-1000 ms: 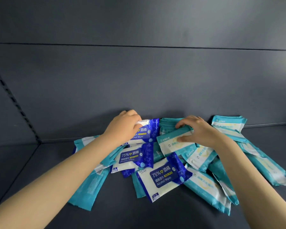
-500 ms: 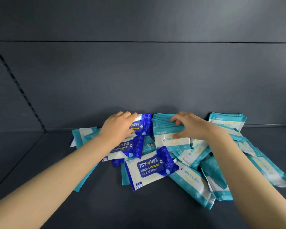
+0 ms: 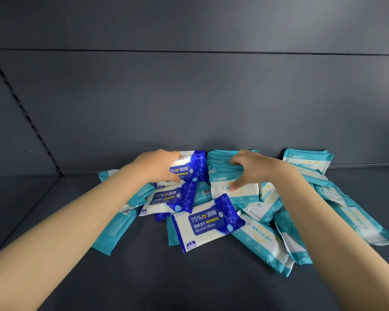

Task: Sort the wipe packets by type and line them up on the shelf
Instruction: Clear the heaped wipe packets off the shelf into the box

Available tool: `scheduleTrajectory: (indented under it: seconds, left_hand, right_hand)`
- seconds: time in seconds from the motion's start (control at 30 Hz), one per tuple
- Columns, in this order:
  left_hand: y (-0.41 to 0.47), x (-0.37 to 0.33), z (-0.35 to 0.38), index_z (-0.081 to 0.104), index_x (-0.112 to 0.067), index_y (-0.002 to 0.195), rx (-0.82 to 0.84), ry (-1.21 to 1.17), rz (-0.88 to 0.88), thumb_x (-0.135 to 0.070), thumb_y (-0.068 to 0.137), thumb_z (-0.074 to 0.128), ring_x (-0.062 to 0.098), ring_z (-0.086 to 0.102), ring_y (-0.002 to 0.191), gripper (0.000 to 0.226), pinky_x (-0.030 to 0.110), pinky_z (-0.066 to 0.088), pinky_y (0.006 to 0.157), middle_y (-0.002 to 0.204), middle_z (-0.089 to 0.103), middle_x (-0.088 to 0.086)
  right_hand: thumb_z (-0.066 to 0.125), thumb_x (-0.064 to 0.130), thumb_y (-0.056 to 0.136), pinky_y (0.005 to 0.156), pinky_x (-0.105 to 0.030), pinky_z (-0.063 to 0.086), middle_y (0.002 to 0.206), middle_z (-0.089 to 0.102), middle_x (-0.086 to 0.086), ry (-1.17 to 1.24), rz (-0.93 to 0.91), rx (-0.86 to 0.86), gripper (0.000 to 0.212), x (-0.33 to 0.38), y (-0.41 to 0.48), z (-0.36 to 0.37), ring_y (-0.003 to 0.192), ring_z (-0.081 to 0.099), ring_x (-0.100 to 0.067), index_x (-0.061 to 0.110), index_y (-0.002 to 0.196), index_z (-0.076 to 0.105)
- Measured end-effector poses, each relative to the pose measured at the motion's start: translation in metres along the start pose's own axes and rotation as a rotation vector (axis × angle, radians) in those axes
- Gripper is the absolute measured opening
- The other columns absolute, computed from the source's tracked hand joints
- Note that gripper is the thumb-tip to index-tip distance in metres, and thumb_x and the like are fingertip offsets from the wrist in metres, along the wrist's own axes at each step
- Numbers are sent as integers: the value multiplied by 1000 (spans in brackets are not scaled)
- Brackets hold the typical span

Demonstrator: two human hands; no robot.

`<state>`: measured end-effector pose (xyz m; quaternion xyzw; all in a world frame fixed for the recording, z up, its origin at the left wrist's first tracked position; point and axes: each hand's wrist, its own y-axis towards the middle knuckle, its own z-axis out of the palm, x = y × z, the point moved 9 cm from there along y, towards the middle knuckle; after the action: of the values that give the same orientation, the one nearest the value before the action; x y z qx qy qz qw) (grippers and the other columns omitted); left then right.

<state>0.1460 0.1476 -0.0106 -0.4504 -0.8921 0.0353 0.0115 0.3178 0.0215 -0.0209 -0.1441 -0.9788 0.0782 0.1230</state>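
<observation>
A heap of wipe packets lies on the dark shelf [image 3: 189,283] against the back wall. My left hand [image 3: 157,166] grips an upright dark blue alcohol wipe packet [image 3: 189,168] at the back. Right beside it, my right hand [image 3: 254,168] holds a stack of teal packets [image 3: 220,170] standing on edge, fingers over the top and thumb on the front. Two more blue packets lie flat in front: one in the middle [image 3: 208,223], one behind it to the left [image 3: 169,199]. Several teal packets lie scattered left [image 3: 116,230] and right [image 3: 357,218].
The grey back wall [image 3: 193,104] rises directly behind the heap. A slotted upright strip [image 3: 25,113] runs down the left corner. Another teal packet [image 3: 307,159] leans on the wall at the right. Bare shelf floor lies in front and to the far left.
Both hands have tightened on the packets at the back: the blue packet stands more upright in my left hand, and my right hand has gathered the teal packets into a stack on edge.
</observation>
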Motion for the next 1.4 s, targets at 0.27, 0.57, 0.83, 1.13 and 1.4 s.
scheduleTrajectory:
  seconds: [0.27, 0.57, 0.83, 1.13, 1.4]
  left_hand:
    - [-15, 20, -31, 47, -26, 104, -244, -26, 5, -58, 81, 66, 27, 62, 92, 44, 33, 39, 69, 106, 66, 0]
    - [-35, 70, -70, 57, -21, 97, -367, -782, -68, -49, 73, 78, 18, 65, 84, 43, 36, 52, 74, 94, 66, -9]
    - [-50, 12, -29, 70, -14, 100, 130, -1692, -55, -26, 82, 77, 20, 72, 66, 22, 28, 55, 51, 82, 76, 7]
    - [-75, -123, -30, 67, -16, 109, 346, -1668, 107, -27, 81, 78, 19, 73, 68, 31, 28, 57, 56, 84, 76, 4]
    - [-135, -315, -9, 67, -20, 107, 499, -1643, 262, -23, 85, 74, 17, 72, 68, 23, 27, 58, 56, 86, 75, 1]
  right_hand:
    - [80, 39, 79, 96, -27, 39, 137, 53, 2, 198, 118, -131, 78, -12, -14, -12, 115, 53, -16, 19, 143, 41]
    - [77, 42, 82, 72, -33, 58, 96, 73, 5, 883, 197, -713, 38, 25, -70, -65, 82, 72, -14, 24, 111, 61]
    - [57, 43, 93, 70, -32, 55, 88, 72, -3, 1634, 371, -749, 30, 24, -128, -1, 71, 69, -19, 17, 106, 64]
    - [58, 53, 92, 56, -27, 57, 92, 77, -4, 1647, 555, -901, 45, -9, -274, 20, 73, 75, -17, 14, 110, 69]
    - [73, 41, 84, 56, -26, 57, 93, 76, -4, 1614, 747, -1132, 45, -71, -471, 56, 73, 73, -16, 13, 118, 62]
